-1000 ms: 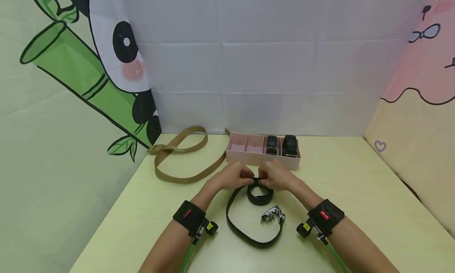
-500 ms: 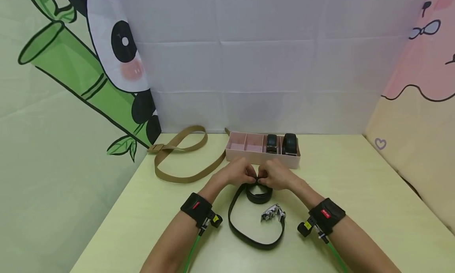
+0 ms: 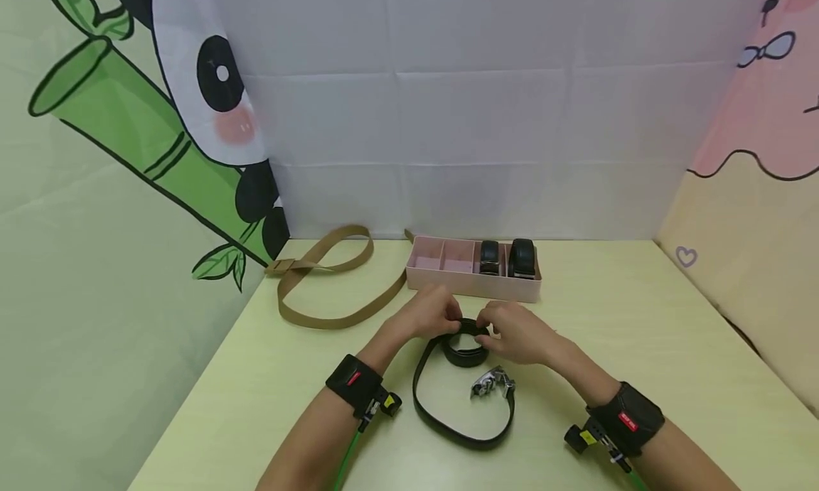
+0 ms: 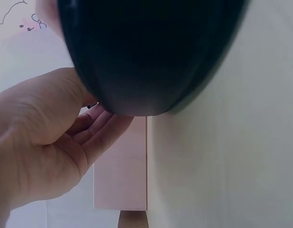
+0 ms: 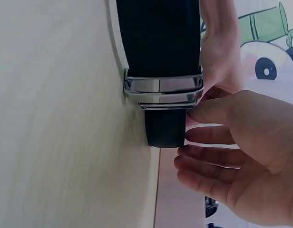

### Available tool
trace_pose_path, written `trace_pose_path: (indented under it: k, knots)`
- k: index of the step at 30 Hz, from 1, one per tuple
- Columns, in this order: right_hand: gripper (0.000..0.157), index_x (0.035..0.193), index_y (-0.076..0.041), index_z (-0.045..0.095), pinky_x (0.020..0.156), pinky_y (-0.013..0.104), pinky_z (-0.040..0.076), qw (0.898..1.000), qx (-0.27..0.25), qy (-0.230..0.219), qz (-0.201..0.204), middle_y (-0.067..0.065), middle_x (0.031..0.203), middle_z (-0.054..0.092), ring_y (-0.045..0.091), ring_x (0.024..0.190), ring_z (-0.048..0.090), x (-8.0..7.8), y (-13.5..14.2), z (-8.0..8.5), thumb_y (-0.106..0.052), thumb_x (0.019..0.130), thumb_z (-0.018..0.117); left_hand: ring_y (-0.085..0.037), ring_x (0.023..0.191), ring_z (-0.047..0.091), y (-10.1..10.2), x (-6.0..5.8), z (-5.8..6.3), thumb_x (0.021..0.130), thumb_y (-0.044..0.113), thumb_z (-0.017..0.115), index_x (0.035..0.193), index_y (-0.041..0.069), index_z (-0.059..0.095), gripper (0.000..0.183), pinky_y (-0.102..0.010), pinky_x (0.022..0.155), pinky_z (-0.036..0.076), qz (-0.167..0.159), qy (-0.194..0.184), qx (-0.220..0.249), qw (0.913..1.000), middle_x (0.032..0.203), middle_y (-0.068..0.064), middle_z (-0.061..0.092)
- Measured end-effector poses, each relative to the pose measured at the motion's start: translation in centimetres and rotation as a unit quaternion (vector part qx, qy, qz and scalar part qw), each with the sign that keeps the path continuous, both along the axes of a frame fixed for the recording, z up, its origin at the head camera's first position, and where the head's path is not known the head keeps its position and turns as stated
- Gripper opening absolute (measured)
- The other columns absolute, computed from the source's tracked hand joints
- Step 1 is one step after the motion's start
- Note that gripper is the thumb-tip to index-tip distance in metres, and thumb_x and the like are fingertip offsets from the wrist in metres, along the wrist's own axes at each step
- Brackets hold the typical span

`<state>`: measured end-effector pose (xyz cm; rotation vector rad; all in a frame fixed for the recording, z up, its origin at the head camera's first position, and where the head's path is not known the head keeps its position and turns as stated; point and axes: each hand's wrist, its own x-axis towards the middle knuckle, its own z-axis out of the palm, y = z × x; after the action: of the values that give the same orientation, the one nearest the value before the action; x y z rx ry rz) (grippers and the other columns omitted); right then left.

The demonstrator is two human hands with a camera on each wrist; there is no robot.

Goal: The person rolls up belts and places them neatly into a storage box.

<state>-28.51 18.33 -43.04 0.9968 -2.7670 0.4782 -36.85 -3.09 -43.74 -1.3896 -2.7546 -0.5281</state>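
A black belt stands on edge, its far end rolled into a small coil and the remainder curving toward me. Its silver buckle lies at the loose end, right of the curve. My left hand pinches the coil at its back left; in the left wrist view, the dark strap covers those fingertips. On the coil's right side, my right hand holds the rim between thumb and forefinger. In the right wrist view, the other fingers extend loosely beside the strap, beyond the large buckle.
A pink divided box stands just behind the hands. Two rolled black belts, one beside the other, sit in its right compartments. A tan webbing belt lies looped at the left, reaching behind the box.
Both hands met at the coil's back; my right hand has since slid right and toward me along its rim. My left hand has edged slightly right, then stayed. The buckle end barely moved.
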Motion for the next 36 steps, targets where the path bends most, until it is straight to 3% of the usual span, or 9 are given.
trace_pose_path:
  k: [3,9,12,14,19,25,30,36]
  knots:
    - [0.019,0.103,-0.006,0.076,0.072,0.035,0.055,1.000,0.004,-0.018,0.008,0.005,0.099,0.071,0.019,0.086,0.066,1.6,0.4,0.6,-0.023,0.094,0.075,0.000,0.064,0.061,-0.1,0.1,0.1,0.088,0.016,0.076,0.082,0.017,0.084,0.010,-0.018,0.060,0.049,-0.003,0.005,0.000,1.0000,0.073,0.011,0.073]
    - [0.021,0.104,-0.014,0.074,0.079,0.032,0.054,0.990,0.013,-0.120,0.069,-0.003,0.103,0.068,0.015,0.091,0.063,4.3,0.8,1.4,-0.029,0.090,0.079,0.001,0.067,0.061,0.0,0.1,0.5,0.089,0.016,0.075,0.083,0.018,0.084,0.010,-0.017,0.062,0.050,-0.003,0.005,-0.006,1.0000,0.075,0.011,0.074]
    - [0.010,0.095,-0.019,0.072,0.074,0.027,0.052,0.989,0.039,-0.109,0.089,-0.007,0.094,0.066,0.010,0.084,0.061,4.7,0.8,1.1,-0.024,0.089,0.079,0.001,0.069,0.062,0.0,0.2,0.8,0.089,0.017,0.076,0.084,0.018,0.084,0.010,-0.018,0.064,0.051,0.003,-0.001,-0.012,0.9999,0.077,0.011,0.074]
    - [0.010,0.087,-0.021,0.070,0.067,0.025,0.047,0.991,0.047,-0.091,0.081,-0.008,0.085,0.064,0.008,0.076,0.057,4.6,1.0,0.8,-0.020,0.088,0.079,0.000,0.070,0.063,-0.1,0.3,0.9,0.089,0.016,0.076,0.085,0.017,0.084,0.009,-0.018,0.065,0.052,0.003,-0.005,-0.012,0.9999,0.077,0.010,0.075]
    - [0.020,0.076,-0.022,0.064,0.052,0.020,0.036,0.995,0.053,-0.069,0.038,-0.010,0.068,0.056,0.003,0.061,0.046,3.5,2.8,0.6,-0.017,0.085,0.081,0.001,0.072,0.065,-0.5,0.5,0.8,0.089,0.017,0.078,0.088,0.015,0.085,0.008,-0.018,0.067,0.054,-0.006,-0.024,-0.002,0.9997,0.080,0.007,0.077]
    - [0.019,0.075,-0.017,0.066,0.050,0.022,0.035,0.998,0.043,-0.042,-0.017,-0.009,0.066,0.053,0.005,0.058,0.044,0.7,4.3,0.4,-0.013,0.085,0.082,0.003,0.073,0.066,-1.4,0.8,0.2,0.089,0.017,0.078,0.091,0.013,0.085,0.008,-0.017,0.069,0.055,0.004,-0.053,0.004,0.9986,0.084,0.005,0.078]
    - [0.014,0.078,-0.014,0.071,0.051,0.024,0.035,0.999,0.006,-0.010,-0.049,-0.007,0.068,0.057,0.007,0.059,0.045,-2.3,3.2,-0.6,-0.016,0.085,0.083,0.003,0.072,0.066,-1.7,0.8,0.2,0.089,0.016,0.079,0.091,0.012,0.085,0.008,-0.017,0.068,0.054,-0.002,-0.051,0.009,0.9987,0.083,0.005,0.078]
    - [0.015,0.078,-0.013,0.075,0.052,0.026,0.040,0.998,-0.037,0.015,-0.045,-0.006,0.065,0.063,0.008,0.057,0.049,-4.9,1.1,-1.7,-0.022,0.085,0.084,0.004,0.071,0.065,-1.7,1.0,0.4,0.088,0.016,0.079,0.088,0.014,0.085,0.007,-0.016,0.067,0.053,-0.001,-0.047,0.001,0.9989,0.080,0.008,0.077]
